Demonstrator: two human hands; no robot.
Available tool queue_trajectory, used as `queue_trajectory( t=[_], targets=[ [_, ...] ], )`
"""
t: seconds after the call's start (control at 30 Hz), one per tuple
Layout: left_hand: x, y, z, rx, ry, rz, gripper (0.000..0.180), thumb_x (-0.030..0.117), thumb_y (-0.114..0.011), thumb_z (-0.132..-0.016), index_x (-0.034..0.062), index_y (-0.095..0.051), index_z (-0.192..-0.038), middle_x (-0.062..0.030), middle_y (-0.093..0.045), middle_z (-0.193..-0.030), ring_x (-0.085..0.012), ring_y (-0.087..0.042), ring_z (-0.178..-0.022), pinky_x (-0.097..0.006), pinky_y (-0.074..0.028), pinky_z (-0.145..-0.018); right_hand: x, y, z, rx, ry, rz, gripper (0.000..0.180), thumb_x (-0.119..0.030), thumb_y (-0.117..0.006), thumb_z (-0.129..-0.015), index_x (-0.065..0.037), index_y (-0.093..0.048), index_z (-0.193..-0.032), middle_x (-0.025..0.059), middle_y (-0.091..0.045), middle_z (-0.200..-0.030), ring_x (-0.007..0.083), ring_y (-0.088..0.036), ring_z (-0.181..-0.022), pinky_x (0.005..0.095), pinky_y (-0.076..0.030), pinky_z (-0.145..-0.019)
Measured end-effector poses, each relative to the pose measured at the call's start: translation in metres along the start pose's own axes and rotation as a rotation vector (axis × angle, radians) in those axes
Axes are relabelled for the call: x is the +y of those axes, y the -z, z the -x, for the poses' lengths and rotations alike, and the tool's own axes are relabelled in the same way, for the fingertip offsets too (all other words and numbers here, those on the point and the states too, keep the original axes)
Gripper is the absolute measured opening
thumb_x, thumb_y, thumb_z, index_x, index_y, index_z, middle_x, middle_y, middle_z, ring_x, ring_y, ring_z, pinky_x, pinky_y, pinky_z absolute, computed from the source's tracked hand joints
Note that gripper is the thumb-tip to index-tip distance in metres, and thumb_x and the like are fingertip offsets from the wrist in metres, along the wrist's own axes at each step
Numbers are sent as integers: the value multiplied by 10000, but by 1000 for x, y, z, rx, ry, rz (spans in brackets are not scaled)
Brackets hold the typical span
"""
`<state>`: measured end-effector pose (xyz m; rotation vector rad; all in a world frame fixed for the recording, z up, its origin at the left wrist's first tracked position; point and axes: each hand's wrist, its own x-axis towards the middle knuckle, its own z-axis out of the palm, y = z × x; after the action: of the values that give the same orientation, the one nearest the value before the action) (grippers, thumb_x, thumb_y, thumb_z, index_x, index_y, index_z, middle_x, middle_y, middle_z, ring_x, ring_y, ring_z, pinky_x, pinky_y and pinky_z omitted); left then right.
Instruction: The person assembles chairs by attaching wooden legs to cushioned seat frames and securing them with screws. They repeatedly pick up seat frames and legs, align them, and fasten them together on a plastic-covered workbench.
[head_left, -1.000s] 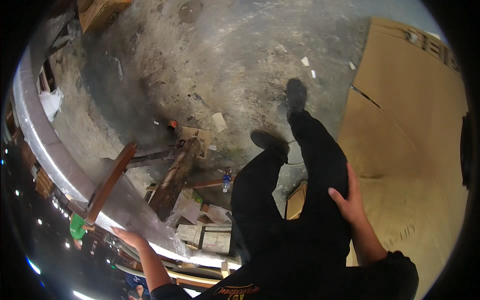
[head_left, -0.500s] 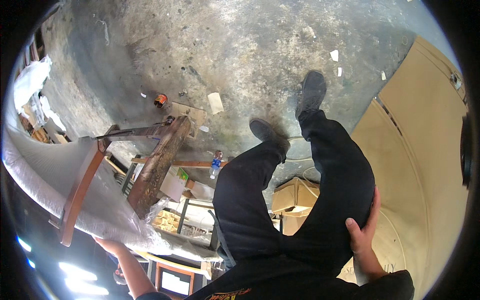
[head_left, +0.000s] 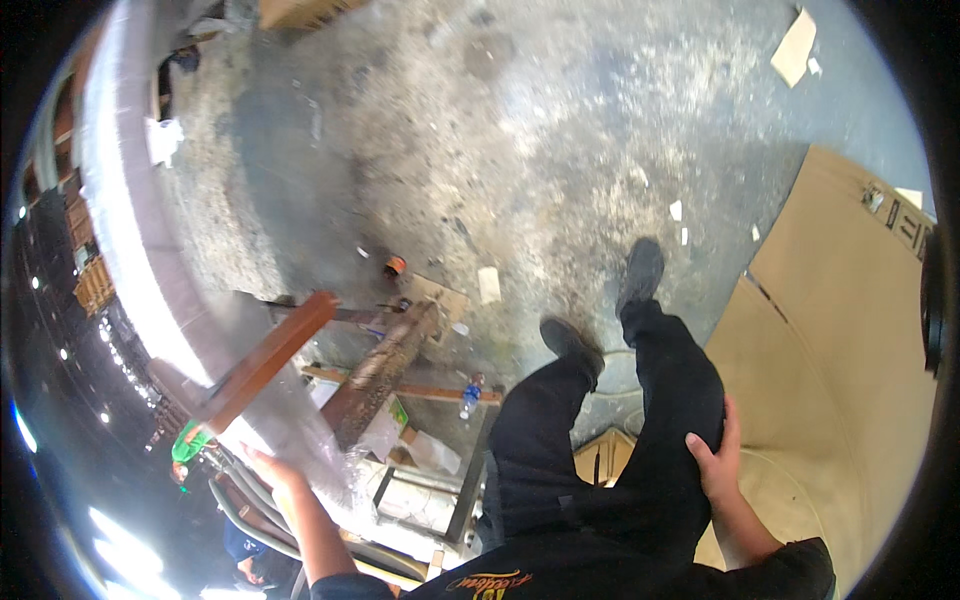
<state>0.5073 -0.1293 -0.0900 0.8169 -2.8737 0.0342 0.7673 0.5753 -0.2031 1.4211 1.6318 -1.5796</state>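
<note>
I look straight down at my own dark trousers [head_left: 610,440] and two black shoes [head_left: 640,275] on a stained concrete floor [head_left: 480,150]. My left hand [head_left: 270,470] presses flat, fingers spread, on a long shiny metal sheet [head_left: 130,250] that runs along the left side. My right hand [head_left: 712,460] rests on my right thigh, fingers wrapped over the trouser cloth. It holds no object.
A reddish wooden bar [head_left: 265,360] and a rusty beam [head_left: 380,370] lie across a metal frame under the sheet. A small plastic bottle [head_left: 468,397] and an orange cap [head_left: 394,266] lie below. Large cardboard sheets [head_left: 850,320] cover the floor at right.
The view has swung, so the metal sheet and the cardboard shifted in frame. My left hand stays on the sheet, and my right hand stays on my thigh.
</note>
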Motion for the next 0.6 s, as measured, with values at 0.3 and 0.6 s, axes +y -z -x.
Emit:
queue_trajectory(
  t=[0.3, 0.6],
  targets=[
    [72, 20, 19, -188, 116, -147, 609, 313, -449, -1063, -66, -404, -1538, -353, -410, -1557, -495, -424, -1425, -534, -344, -1203, -20, 18, 1, -131, -12, 336, 943, -434, -861, -795, 62, -465, -1493, 319, -615, -1379, 408, -608, -1295, 447, -459, -1110],
    [84, 61, 252, -864, 112, 441, 432, 421, -577, -982, 67, -719, -1185, -212, -723, -1184, -411, -675, -1132, -494, -537, -982, -99, 18, -52, -282, -24, 749, 500, -420, -687, -958, 11, -723, -1208, 252, -718, -1200, 429, -721, -1043, 537, -588, -866]
  ],
)
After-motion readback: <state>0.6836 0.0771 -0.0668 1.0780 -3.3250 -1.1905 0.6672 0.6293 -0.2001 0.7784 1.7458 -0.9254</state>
